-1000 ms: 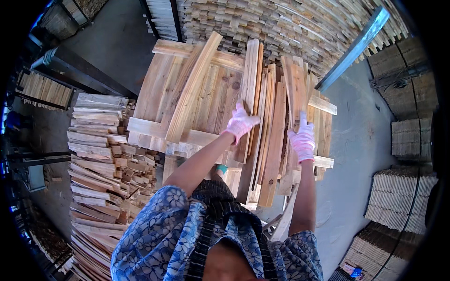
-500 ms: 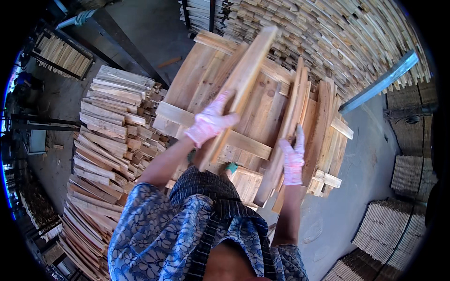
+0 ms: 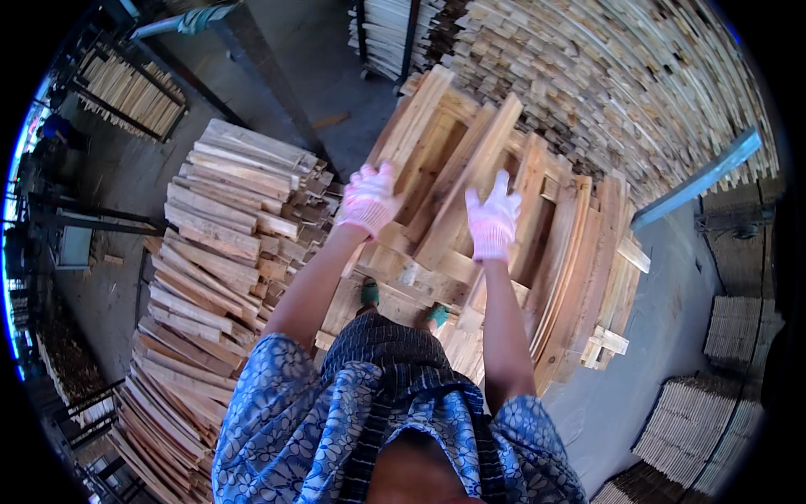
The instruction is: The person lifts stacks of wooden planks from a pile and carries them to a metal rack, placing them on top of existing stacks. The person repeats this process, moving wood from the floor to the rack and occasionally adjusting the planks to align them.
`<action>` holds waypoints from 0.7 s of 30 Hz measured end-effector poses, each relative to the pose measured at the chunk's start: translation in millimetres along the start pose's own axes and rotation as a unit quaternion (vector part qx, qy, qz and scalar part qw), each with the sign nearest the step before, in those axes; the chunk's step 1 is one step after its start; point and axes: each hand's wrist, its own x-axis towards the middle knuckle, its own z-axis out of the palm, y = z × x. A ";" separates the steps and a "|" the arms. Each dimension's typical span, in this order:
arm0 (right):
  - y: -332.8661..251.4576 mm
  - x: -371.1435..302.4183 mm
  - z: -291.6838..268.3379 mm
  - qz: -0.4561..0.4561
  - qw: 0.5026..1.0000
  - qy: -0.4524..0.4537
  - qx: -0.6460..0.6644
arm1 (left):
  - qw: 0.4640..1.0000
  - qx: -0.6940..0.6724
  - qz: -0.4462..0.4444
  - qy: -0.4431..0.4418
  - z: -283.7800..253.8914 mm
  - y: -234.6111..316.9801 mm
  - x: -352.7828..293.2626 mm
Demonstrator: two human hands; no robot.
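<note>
Seen from the head camera, a left hand in a pink-and-white knit glove (image 3: 371,202) is at the lower part of a long, pale wooden board (image 3: 417,118) along the left edge of a plank-built wooden stack (image 3: 634,254); its fingers are blurred, and whether they pinch the wood cannot be told. The right hand in a matching glove (image 3: 494,223), forefinger and thumb spread apart, is over the gap between two slanting light-brown boards (image 3: 482,155) atop the stack. Curved tan planks (image 3: 592,244) lie rightward, rough wooden slats (image 3: 220,228) pile up leftward
</note>
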 end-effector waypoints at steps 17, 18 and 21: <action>-60.2 24.5 66.3 0.083 0.985 -0.063 0.138 | 0.879 -0.475 0.045 -0.002 -48.6 -50.0 27.7; -54.0 25.0 68.5 0.081 0.984 -0.028 0.158 | 0.875 -0.482 0.047 -0.001 -46.7 -47.8 27.3; -28.1 8.5 63.8 -0.025 0.971 0.025 0.238 | 0.831 -0.552 0.071 0.003 -34.1 -44.6 27.6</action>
